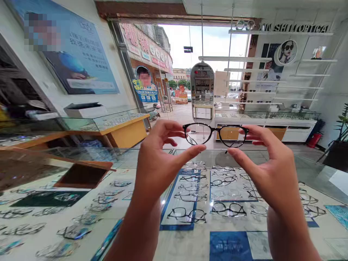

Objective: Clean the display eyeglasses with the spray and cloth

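Black round glasses (215,129), one pair with two clear lenses, are held up in the air over a glass display counter (187,246), seen just above its far edge. Two hands grip them: the left hand (160,157) has its fingers at one outer end of the front and its thumb below that lens; the right hand (272,163) pinches the other end the same way.

Under the counter's glass lie many more spectacle frames (228,209), in rows and too blurred to count surely. Toward its left far corner are one brown tray (81,175) and one dark green panel (35,199) bearing one pair. One blue card (228,246) lies by the near edge.

The counter's top is clear and reflective. Across the tiled floor stand one tall mirror (202,87) with a rounded top, white hanging shelves (252,70) and one red fire extinguisher (314,140). One large blue poster (89,47) hangs on the left wall, above a wood-fronted side counter (127,133); the wide front opens on a street.
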A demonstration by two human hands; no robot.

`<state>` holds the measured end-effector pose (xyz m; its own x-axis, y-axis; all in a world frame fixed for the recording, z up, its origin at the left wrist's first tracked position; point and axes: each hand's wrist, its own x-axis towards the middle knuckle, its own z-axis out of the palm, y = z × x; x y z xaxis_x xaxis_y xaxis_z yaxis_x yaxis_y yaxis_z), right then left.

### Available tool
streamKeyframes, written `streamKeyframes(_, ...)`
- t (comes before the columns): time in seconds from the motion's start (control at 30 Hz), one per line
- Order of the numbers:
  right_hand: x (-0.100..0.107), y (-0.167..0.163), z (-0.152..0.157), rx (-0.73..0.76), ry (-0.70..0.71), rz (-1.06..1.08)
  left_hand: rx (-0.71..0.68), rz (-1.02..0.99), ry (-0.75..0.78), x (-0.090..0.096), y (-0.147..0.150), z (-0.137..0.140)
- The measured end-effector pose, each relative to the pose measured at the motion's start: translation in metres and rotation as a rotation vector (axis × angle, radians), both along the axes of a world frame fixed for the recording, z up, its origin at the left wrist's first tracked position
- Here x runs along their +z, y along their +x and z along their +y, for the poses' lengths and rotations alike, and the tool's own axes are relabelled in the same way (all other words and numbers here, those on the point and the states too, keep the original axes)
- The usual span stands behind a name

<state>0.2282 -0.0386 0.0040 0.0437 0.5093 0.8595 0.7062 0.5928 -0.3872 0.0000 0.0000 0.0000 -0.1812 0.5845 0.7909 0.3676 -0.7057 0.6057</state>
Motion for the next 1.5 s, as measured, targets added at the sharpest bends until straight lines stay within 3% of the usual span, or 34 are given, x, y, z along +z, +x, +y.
streamKeyframes(0.47,0.0012,-0.0057,-0.0047,0.007,0.058,-0.045,-0.094,-0.033,-0.019,-0.0003,-0.0065,0.0072)
streamKeyframes(1.27,0.0016,-0.0056,-0.0097,0.000,0.115,-0.041,-0.137,-0.037,-0.040,0.0024,-0.0053,0.0072)
streamKeyframes(1.5,0.0016,-0.0035,-0.0075,0.000,0.074,-0.043,-0.063,-0.006,-0.010,0.0032,-0.0041,0.0037)
